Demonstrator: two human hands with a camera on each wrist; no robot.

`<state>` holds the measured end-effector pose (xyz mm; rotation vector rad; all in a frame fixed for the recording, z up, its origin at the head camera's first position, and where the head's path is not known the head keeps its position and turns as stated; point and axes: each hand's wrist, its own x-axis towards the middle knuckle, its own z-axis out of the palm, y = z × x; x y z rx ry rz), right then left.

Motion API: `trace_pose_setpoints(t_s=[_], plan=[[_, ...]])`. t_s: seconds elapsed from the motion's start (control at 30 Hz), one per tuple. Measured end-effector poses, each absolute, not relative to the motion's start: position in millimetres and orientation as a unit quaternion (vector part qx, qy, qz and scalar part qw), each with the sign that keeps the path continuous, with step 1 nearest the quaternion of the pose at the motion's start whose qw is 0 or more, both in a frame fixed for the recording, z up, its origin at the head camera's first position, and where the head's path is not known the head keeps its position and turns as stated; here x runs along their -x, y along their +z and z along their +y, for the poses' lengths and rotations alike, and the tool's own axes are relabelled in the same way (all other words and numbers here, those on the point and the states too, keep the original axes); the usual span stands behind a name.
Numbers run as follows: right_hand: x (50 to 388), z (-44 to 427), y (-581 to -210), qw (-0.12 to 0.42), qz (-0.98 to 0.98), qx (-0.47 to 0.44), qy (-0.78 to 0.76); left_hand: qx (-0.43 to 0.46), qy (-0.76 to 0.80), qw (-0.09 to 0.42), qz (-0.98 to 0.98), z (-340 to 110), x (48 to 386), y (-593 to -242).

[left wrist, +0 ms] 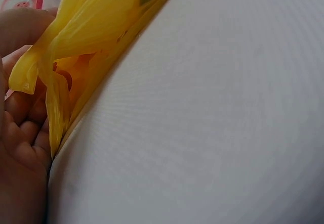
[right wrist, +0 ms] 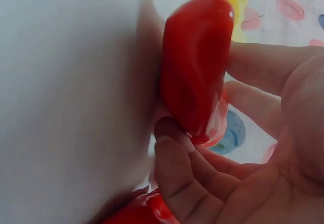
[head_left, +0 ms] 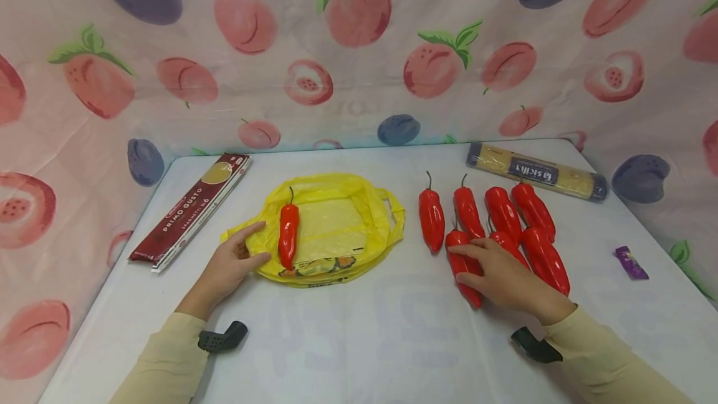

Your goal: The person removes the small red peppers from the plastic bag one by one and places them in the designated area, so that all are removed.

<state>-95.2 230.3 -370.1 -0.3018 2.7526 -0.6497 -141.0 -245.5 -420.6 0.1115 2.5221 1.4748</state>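
A yellow plastic bag (head_left: 331, 187) lies spread on the table with one red chili pepper (head_left: 288, 235) on its left part. My left hand (head_left: 227, 267) holds the bag's left edge, thumb and fingers on either side of the gathered plastic (left wrist: 76, 32). On the right, my right hand (head_left: 502, 276) grips another glossy red pepper (head_left: 462, 267) between thumb and fingers. The right wrist view shows that pepper (right wrist: 197, 62) close up, with the fingers (right wrist: 174, 168) under one end. Several more red peppers (head_left: 430, 220) lie around and beyond this hand, some partly hidden by it.
A dark red spaghetti packet (head_left: 191, 211) lies at the left. At the back right is a clear pasta packet (head_left: 535, 170) with a dark label. A small purple wrapper (head_left: 631, 263) lies near the right edge. Fruit-patterned cloth (head_left: 359, 80) rises behind the white table (head_left: 359, 341).
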Motion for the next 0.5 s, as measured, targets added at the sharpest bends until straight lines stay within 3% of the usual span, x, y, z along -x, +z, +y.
trace_pose_setpoints(t_s=[0.5], plan=[[95.6,233.5,-368.1,0.165,0.956,0.102,-0.220,-0.032,0.499,0.109,0.859,-245.3,139.7,-419.3]])
